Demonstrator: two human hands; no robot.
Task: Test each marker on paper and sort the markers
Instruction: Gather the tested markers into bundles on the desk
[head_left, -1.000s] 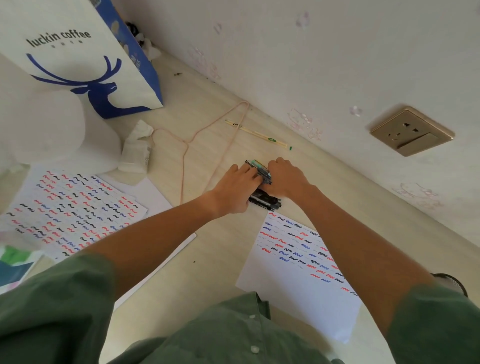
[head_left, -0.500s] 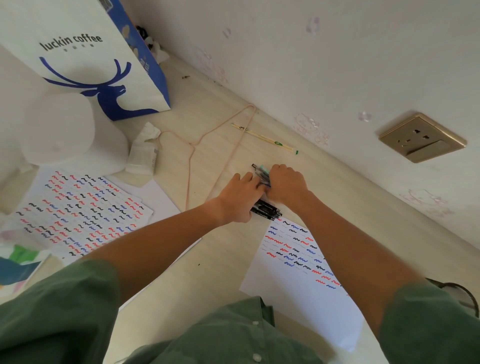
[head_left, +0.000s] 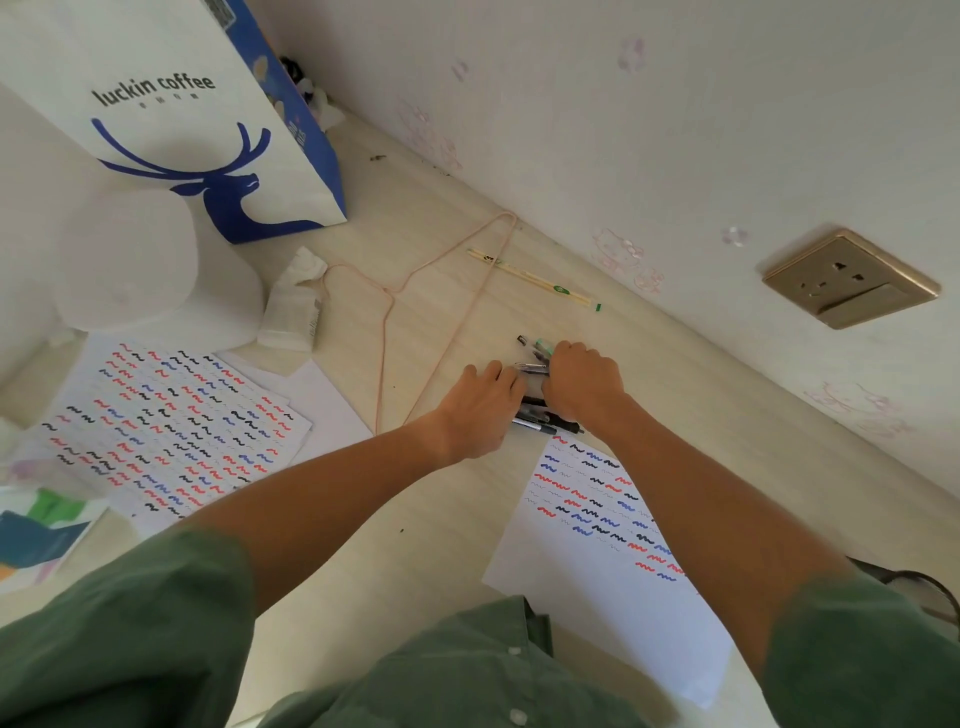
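Nearest the camera, at the lower right, the test paper (head_left: 613, 582) lies on the table (head_left: 415, 519), its far half covered in rows of red, blue and black squiggles and its near half blank. Just past its far edge both hands meet over a small pile of markers (head_left: 543, 423). The left hand (head_left: 480, 410) lies palm down, fingers stretched out together and pressing against the left side of the pile. The right hand (head_left: 584, 384) is curled over the pile from the other side, knuckles up; its fingers seem closed round several barrels, though the fingertips are hidden and I cannot tell how many it holds.

The markers lie between the two hands, their long axes running roughly left to right across the view, dark ends poking out toward the paper under the right wrist. A few more stick out on the far side of the right hand, one with a pale green cap (head_left: 544, 345). Both hands touch the pile, so neither has to reach; the right looks better placed to lift one out, and the paper lies directly toward the person from there.

Farther off, a thin pink wire hanger (head_left: 384, 332) and wrapped chopsticks (head_left: 530, 275) lie near the wall. To the left sits a second filled sheet (head_left: 156, 431), and beyond it a coffee bag (head_left: 171, 130).
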